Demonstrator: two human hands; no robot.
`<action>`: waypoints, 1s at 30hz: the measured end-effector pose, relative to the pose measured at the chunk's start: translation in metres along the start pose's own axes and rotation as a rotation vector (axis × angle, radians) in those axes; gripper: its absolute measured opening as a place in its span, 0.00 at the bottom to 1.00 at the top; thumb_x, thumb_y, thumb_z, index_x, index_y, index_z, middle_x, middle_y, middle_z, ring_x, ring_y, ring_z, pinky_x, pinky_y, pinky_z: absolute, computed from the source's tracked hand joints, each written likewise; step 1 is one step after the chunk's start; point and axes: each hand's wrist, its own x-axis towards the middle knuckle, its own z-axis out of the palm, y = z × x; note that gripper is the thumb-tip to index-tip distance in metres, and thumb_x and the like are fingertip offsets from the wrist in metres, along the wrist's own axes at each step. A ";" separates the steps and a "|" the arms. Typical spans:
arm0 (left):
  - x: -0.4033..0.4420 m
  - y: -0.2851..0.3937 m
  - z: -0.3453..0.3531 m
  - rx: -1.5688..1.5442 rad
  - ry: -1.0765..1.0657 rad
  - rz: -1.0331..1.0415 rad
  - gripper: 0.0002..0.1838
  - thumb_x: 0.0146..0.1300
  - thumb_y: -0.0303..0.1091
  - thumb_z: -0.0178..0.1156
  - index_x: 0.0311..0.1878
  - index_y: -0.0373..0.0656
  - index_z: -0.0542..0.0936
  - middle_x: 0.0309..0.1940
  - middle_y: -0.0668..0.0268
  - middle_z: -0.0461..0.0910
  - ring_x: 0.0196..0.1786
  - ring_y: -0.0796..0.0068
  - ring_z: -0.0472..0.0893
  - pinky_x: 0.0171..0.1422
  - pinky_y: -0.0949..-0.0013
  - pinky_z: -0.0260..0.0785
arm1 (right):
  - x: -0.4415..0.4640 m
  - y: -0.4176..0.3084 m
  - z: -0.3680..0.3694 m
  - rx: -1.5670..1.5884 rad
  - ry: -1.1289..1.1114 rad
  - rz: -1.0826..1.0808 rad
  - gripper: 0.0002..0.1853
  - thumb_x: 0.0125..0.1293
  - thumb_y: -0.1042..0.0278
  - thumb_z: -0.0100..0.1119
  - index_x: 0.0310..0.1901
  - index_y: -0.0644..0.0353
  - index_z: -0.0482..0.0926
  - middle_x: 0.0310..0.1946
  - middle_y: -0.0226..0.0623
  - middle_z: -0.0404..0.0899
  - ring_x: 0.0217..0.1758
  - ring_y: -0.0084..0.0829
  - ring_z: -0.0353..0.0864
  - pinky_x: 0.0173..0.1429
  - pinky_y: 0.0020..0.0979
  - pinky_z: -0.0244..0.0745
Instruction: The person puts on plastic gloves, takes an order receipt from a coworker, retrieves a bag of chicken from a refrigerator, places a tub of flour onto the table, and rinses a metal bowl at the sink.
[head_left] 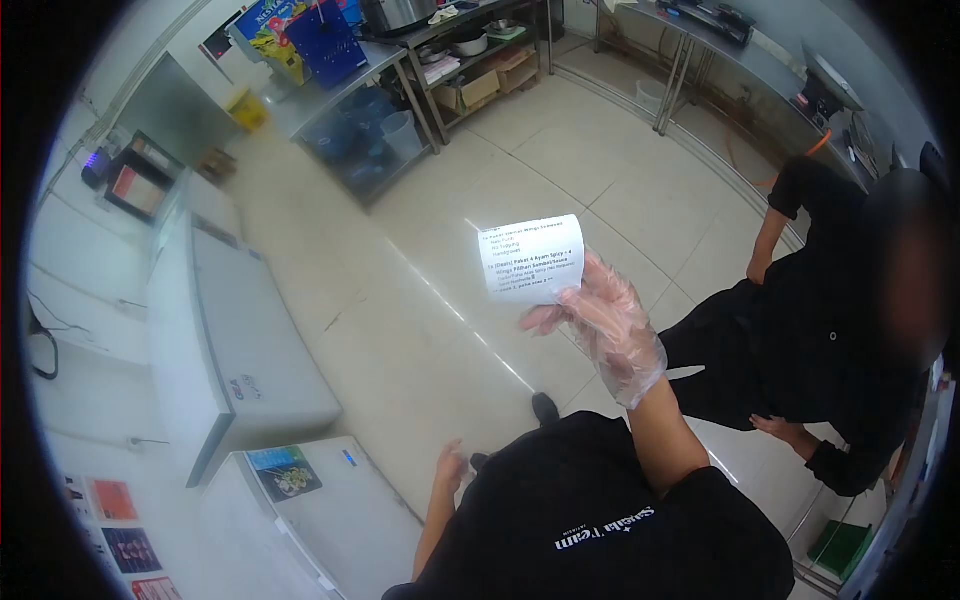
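Note:
My right hand (610,320), in a clear plastic glove, is raised in front of me. Its thumb and fingers pinch the lower right corner of a printed paper receipt (532,258). The receipt faces me, slightly curled, with several lines of black order text. Down at my left side hangs my left hand (453,466), small in the view. Its fingers are loosely bent and apart, and I make out nothing held in them. The nearest thing to it is a white chest freezer (330,500).
At the right stands another person in black (800,330), one hand near the hip. A longer white freezer (260,330) lines the left wall. Steel shelving (425,100) with tubs and boxes stands at the back, and a steel counter (690,25) at the back right. Tiled floor (400,330) lies between.

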 end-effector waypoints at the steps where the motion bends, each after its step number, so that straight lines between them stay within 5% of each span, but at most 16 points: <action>1: 0.001 -0.012 -0.011 -0.092 0.143 0.024 0.25 0.57 0.22 0.47 0.59 0.49 0.72 0.21 0.71 0.69 0.22 0.83 0.68 0.21 0.77 0.58 | 0.001 0.000 -0.001 0.011 0.015 0.008 0.27 0.66 0.74 0.51 0.67 0.62 0.61 0.49 0.48 0.79 0.37 0.37 0.84 0.41 0.32 0.78; 3: 0.003 -0.023 -0.026 -0.026 0.401 0.003 0.21 0.58 0.24 0.47 0.56 0.42 0.72 0.23 0.70 0.70 0.22 0.81 0.68 0.21 0.76 0.59 | 0.002 -0.001 -0.004 0.019 0.032 0.015 0.27 0.66 0.74 0.51 0.67 0.61 0.61 0.49 0.49 0.79 0.37 0.37 0.84 0.41 0.32 0.78; 10: 0.008 -0.052 -0.072 0.283 0.409 0.033 0.11 0.55 0.27 0.53 0.42 0.37 0.75 0.25 0.67 0.73 0.23 0.78 0.71 0.22 0.73 0.62 | 0.009 0.003 -0.020 0.042 0.110 0.050 0.25 0.67 0.73 0.50 0.65 0.64 0.63 0.49 0.49 0.78 0.35 0.36 0.84 0.41 0.31 0.78; 12: 0.006 -0.048 -0.051 0.163 0.597 0.151 0.06 0.52 0.25 0.54 0.34 0.39 0.76 0.24 0.65 0.74 0.24 0.77 0.73 0.23 0.73 0.65 | 0.010 0.006 -0.022 0.037 0.114 0.054 0.24 0.67 0.73 0.50 0.64 0.64 0.64 0.49 0.48 0.78 0.35 0.36 0.84 0.41 0.31 0.78; 16: 0.016 -0.044 -0.039 0.266 0.473 0.240 0.05 0.50 0.25 0.57 0.31 0.37 0.77 0.25 0.63 0.76 0.27 0.75 0.76 0.26 0.72 0.68 | 0.012 0.005 -0.027 0.073 0.124 0.063 0.22 0.67 0.73 0.50 0.63 0.65 0.66 0.49 0.48 0.78 0.35 0.35 0.83 0.41 0.30 0.78; 18: 0.040 -0.057 -0.039 0.489 0.631 0.437 0.06 0.48 0.25 0.59 0.31 0.35 0.79 0.28 0.59 0.79 0.27 0.72 0.78 0.30 0.70 0.70 | 0.012 0.005 -0.029 0.073 0.116 0.072 0.22 0.67 0.73 0.50 0.63 0.64 0.67 0.49 0.48 0.78 0.35 0.35 0.83 0.41 0.30 0.77; 30: -0.002 -0.036 -0.020 0.682 0.671 0.411 0.09 0.48 0.32 0.64 0.27 0.34 0.82 0.22 0.55 0.82 0.29 0.65 0.82 0.38 0.64 0.73 | 0.004 0.013 -0.027 0.086 0.152 0.096 0.24 0.65 0.79 0.48 0.63 0.65 0.63 0.50 0.46 0.77 0.34 0.34 0.82 0.41 0.29 0.76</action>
